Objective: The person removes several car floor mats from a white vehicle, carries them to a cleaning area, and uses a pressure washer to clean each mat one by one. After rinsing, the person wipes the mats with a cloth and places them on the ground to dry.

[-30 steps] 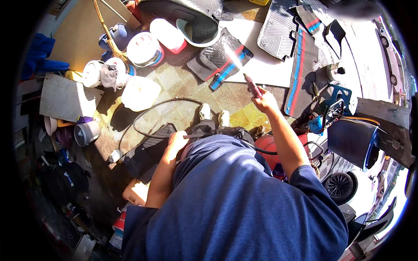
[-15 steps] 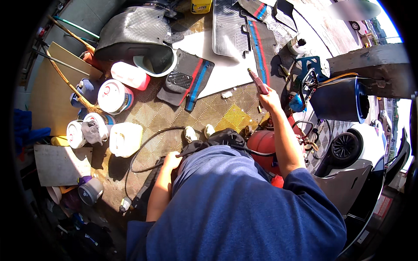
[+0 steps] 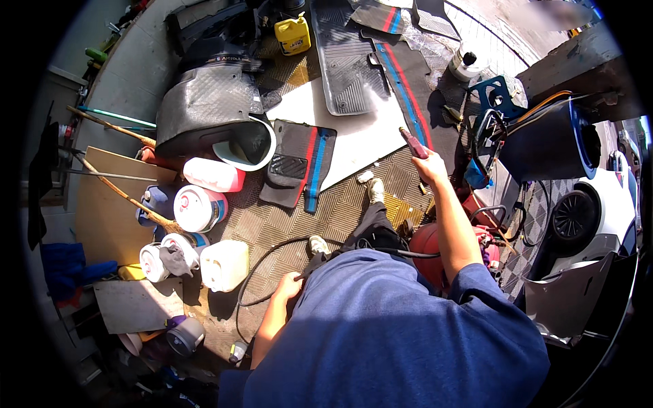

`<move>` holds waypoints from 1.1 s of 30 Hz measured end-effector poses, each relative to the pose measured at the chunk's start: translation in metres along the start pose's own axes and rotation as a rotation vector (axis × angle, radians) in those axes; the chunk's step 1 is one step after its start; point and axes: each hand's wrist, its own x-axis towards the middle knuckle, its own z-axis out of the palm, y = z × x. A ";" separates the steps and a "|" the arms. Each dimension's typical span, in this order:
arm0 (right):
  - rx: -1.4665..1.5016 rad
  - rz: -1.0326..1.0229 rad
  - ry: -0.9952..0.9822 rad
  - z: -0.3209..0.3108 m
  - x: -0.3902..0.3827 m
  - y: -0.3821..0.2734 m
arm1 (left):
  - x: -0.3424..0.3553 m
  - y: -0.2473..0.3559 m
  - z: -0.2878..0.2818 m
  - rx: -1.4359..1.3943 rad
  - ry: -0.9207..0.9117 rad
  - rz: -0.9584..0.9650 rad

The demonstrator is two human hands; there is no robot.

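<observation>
My right hand (image 3: 430, 167) is stretched forward, closed around a dark red spray gun (image 3: 413, 144). Its nozzle points away from me, toward a grey rubber floor mat (image 3: 343, 75), where a whitish haze hangs over the near right corner. Right of that mat lies a long dark mat (image 3: 408, 85) with red and blue stripes. A smaller striped mat (image 3: 289, 173) rests nearer, to the left. Low at my left side, my left hand (image 3: 289, 285) is closed on a black hose (image 3: 272, 248) that loops over the floor and passes across my waist.
Left stand a white bucket (image 3: 197, 207), a pink-filled jug (image 3: 211, 175) and a pale canister (image 3: 226, 265). Behind them is a large grey moulded liner (image 3: 211, 102). At right are a red tank (image 3: 427, 248), a blue barrel (image 3: 544, 146) and a white car (image 3: 602, 204).
One of my feet has stepped forward toward the mats, and the view has shifted with me. Both hands keep their hold; the spray gun remains pointed at the mats.
</observation>
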 end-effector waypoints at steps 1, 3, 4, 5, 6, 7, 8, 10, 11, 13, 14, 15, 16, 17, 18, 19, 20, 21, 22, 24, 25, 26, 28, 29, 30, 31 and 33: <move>-0.076 0.007 0.035 -0.005 0.028 0.023 | 0.007 0.013 0.006 -0.009 0.014 0.030; -0.018 0.007 -0.082 -0.022 0.073 0.034 | 0.012 0.049 0.021 0.058 0.040 0.073; 0.021 0.022 -0.165 -0.035 0.094 0.040 | 0.013 0.073 0.030 -0.008 0.021 0.020; 0.062 -0.013 -0.192 -0.040 0.126 0.075 | 0.016 0.110 0.031 0.040 0.021 0.075; 0.089 -0.038 -0.199 -0.050 0.144 0.083 | 0.013 0.141 0.031 0.068 0.030 0.113; 0.027 -0.035 -0.159 -0.060 0.147 0.064 | 0.012 0.155 0.033 0.091 0.038 0.060; -0.040 -0.034 -0.111 -0.075 0.147 0.044 | 0.015 0.170 0.036 0.110 0.043 0.016; -0.052 -0.049 -0.081 -0.092 0.168 0.046 | 0.024 0.191 0.035 0.149 0.052 0.010; -0.057 -0.059 -0.070 -0.097 0.178 0.044 | 0.028 0.193 0.033 0.163 0.059 0.040; 0.096 -0.136 -0.183 -0.101 0.201 0.058 | 0.031 0.222 0.034 0.211 0.120 0.037; 0.171 -0.174 -0.237 -0.101 0.212 0.066 | 0.034 0.239 0.032 0.235 0.150 0.038; 0.118 -0.193 -0.197 -0.096 0.221 0.072 | 0.030 0.273 0.027 0.183 0.124 -0.013; 0.014 -0.152 -0.215 -0.101 0.219 0.049 | 0.029 0.288 0.027 0.181 0.152 -0.012; -0.038 -0.122 -0.199 -0.108 0.217 0.027 | 0.028 0.299 0.024 0.186 0.180 -0.013; -0.087 -0.083 -0.178 -0.111 0.217 0.013 | 0.028 0.309 0.018 0.200 0.202 -0.013; -0.071 -0.094 -0.218 -0.111 0.221 0.005 | 0.029 0.318 0.013 0.198 0.200 -0.030; -0.060 -0.100 -0.254 -0.110 0.231 0.005 | 0.033 0.326 0.009 0.195 0.192 -0.043; -0.009 -0.168 -0.247 -0.104 0.245 0.019 | 0.038 0.336 0.003 0.209 0.200 -0.031; 0.035 -0.231 -0.235 -0.096 0.256 0.030 | 0.042 0.348 -0.003 0.194 0.181 -0.024; -0.063 -0.188 -0.269 -0.100 0.263 -0.001 | 0.055 0.358 -0.005 0.200 0.216 -0.026; -0.149 -0.118 -0.231 -0.103 0.265 -0.017 | 0.066 0.365 -0.010 0.195 0.205 -0.027; -0.138 -0.118 -0.193 -0.106 0.267 -0.034 | 0.078 0.373 -0.017 0.192 0.194 -0.029; -0.137 -0.174 -0.239 -0.111 0.290 -0.045 | 0.106 0.392 -0.028 0.158 0.224 0.029; -0.047 -0.218 -0.308 -0.118 0.301 -0.053 | 0.117 0.401 -0.035 0.140 0.224 0.015; -0.026 -0.284 -0.278 -0.117 0.321 -0.044 | 0.128 0.421 -0.049 0.125 0.220 0.013; -0.042 -0.273 -0.241 -0.122 0.333 -0.057 | 0.138 0.436 -0.062 0.129 0.206 0.017; -0.108 -0.242 -0.087 -0.125 0.363 -0.069 | 0.157 0.460 -0.086 0.125 0.159 0.042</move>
